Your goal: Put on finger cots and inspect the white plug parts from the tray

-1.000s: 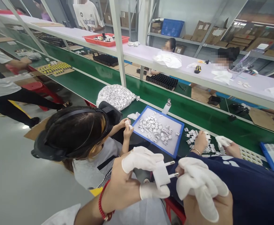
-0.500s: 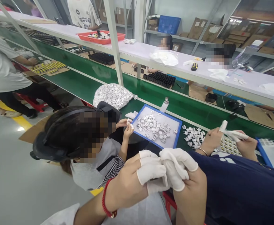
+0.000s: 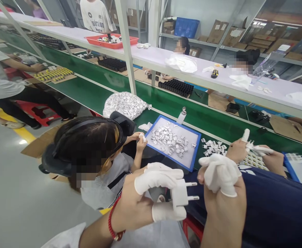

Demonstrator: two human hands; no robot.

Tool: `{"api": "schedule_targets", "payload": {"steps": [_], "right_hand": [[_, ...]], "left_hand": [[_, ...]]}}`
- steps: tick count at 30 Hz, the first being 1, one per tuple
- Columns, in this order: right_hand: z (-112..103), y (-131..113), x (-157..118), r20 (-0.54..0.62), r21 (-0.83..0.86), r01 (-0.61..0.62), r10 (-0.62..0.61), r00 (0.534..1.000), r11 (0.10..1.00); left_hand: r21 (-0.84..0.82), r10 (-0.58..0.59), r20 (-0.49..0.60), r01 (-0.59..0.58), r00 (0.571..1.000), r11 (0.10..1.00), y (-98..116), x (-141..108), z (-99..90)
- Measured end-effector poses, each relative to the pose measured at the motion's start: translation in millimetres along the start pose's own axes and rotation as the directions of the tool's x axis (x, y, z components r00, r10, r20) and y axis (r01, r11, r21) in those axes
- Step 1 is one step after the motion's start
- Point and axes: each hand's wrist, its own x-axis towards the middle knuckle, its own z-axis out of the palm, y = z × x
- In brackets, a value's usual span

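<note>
White finger covers are on the fingers of both my hands. My left hand (image 3: 140, 196), with a red bracelet at the wrist, pinches a white two-pin plug (image 3: 179, 193) between the thumb and fingers, its metal pins pointing right. To the right of the pins, my right hand (image 3: 222, 179) is closed, fingers bunched around a white cloth-like piece that I cannot tell from the finger covers. Beyond my hands lies a blue-rimmed tray (image 3: 195, 151) with many white plugs (image 3: 170, 139) in it. More white plugs (image 3: 214, 147) are heaped to the tray's right.
A person with a headset (image 3: 89, 148) sits at my left; another person's hands (image 3: 237, 150) work at the right. Behind the tray stand a white bottle (image 3: 182, 116) and a full plastic bag (image 3: 125, 105). A raised shelf (image 3: 156, 53) crosses above the green bench (image 3: 89, 90).
My hands have moved apart, the right one going right and slightly up. The plug in my left hand now shows clearly. The neighbour's head has shifted slightly right.
</note>
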Motion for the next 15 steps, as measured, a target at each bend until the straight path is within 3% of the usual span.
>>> {"api": "schedule_targets", "payload": {"steps": [3, 5, 9, 12, 15], "right_hand": [[-10.8, 1.4, -2.0, -0.184, -0.016, -0.001, -0.002, 0.983, 1.0], [-15.9, 3.2, -7.7, -0.202, -0.091, 0.013, -0.031, 0.979, 0.996], [-14.3, 6.2, -18.4, 0.086, -0.195, 0.124, -0.109, 0.99, 0.973], [-5.6, 8.2, -20.1, 0.253, -0.089, 0.149, -0.122, 0.96, 0.985], [1.6, 11.4, -21.2, 0.389, -0.012, 0.154, -0.138, 0.911, 0.988]], "left_hand": [[-0.084, 0.01, -0.077, -0.016, 0.997, 0.996, -0.4, 0.0, -0.6], [-0.071, 0.029, -0.116, -0.037, 0.993, 0.997, -1.4, 0.4, 0.1], [-0.174, 0.0, -0.077, -0.013, 0.997, 0.985, -4.1, 1.3, 1.7], [-0.277, -0.116, -0.008, 0.109, 0.993, 0.955, -7.2, 2.0, 3.6], [-0.391, -0.269, 0.032, 0.259, 0.963, 0.883, -12.0, 0.4, 6.8]]}}
